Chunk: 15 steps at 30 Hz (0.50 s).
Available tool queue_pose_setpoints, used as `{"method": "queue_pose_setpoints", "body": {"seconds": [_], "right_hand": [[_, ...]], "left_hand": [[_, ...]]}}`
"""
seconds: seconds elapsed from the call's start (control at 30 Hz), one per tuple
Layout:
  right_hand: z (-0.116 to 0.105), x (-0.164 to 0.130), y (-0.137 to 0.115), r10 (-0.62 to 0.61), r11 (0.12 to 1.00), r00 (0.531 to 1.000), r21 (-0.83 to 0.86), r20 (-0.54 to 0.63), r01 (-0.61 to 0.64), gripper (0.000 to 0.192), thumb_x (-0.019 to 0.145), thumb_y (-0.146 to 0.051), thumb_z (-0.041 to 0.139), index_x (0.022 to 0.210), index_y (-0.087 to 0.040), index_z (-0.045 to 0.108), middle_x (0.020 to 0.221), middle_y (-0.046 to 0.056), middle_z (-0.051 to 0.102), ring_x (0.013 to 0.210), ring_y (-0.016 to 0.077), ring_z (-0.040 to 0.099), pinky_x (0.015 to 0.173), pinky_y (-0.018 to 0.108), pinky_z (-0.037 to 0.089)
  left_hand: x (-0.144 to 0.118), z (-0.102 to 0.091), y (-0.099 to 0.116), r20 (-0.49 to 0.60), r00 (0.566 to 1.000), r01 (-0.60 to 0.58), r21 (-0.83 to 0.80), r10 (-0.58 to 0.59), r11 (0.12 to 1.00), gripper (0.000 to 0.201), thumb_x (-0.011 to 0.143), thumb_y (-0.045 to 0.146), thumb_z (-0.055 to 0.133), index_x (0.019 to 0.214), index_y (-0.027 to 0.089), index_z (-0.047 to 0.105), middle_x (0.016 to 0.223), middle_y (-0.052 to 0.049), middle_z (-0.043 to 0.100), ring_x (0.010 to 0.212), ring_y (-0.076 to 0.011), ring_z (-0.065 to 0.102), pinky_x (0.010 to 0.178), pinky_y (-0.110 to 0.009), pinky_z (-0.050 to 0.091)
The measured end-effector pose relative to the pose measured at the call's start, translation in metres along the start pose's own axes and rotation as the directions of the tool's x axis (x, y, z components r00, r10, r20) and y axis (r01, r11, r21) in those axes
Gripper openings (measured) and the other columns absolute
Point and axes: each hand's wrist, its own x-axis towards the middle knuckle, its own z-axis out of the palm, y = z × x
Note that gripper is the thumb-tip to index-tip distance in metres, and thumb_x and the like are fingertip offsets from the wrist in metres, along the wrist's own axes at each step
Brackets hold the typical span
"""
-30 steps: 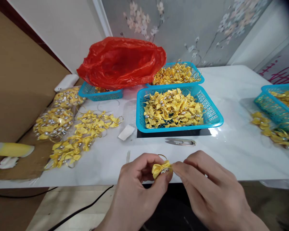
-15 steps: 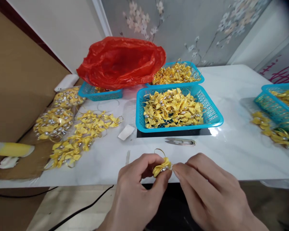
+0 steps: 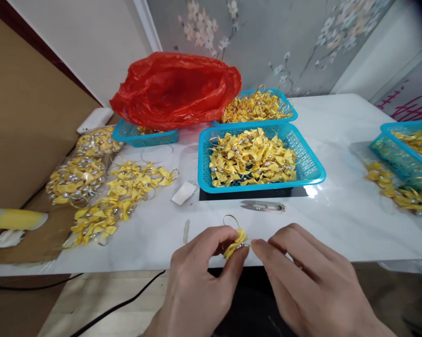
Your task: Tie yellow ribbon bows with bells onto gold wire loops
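Pinched between left hand (image 3: 196,276) thumb and forefinger: small yellow ribbon bow (image 3: 235,242) with wire loop, just off the white table's (image 3: 337,220) near edge. Right hand (image 3: 302,276) fingertips nip the bow's right side. Thread snips (image 3: 263,206) and blue basket (image 3: 309,175) of bows beyond.

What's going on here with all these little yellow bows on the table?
A person is working on one small yellow bow at the near edge of the white table. The left hand pinches it between thumb and fingers, while the right hand touches its right side with its fingertips. A thin wire loop sticks up from the bow. A small pair of snips lies just beyond the hands, in front of a blue basket full of similar bows. More bows lie in loose piles to the left.
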Motion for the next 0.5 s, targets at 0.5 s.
{"method": "queue_pose_setpoints", "body": {"seconds": [0.5], "right_hand": [[-0.0015,0.0036,-0.002,-0.001,0.998,1.0,-0.058,0.024,0.002,0.023,0.096,-0.007,0.048,0.088,-0.012,0.069,0.068,0.004,0.057,0.06,0.0163,0.05,0.051,0.029,0.04]], "left_hand": [[-0.0016,0.0014,-0.0035,0.0,0.998,-0.069,0.039,0.069,0.997,0.02,0.081,0.009,0.07,0.092,0.024,0.065,0.079,0.004,0.075,0.063,-0.0114,0.07,0.065,-0.019,0.059]]}}
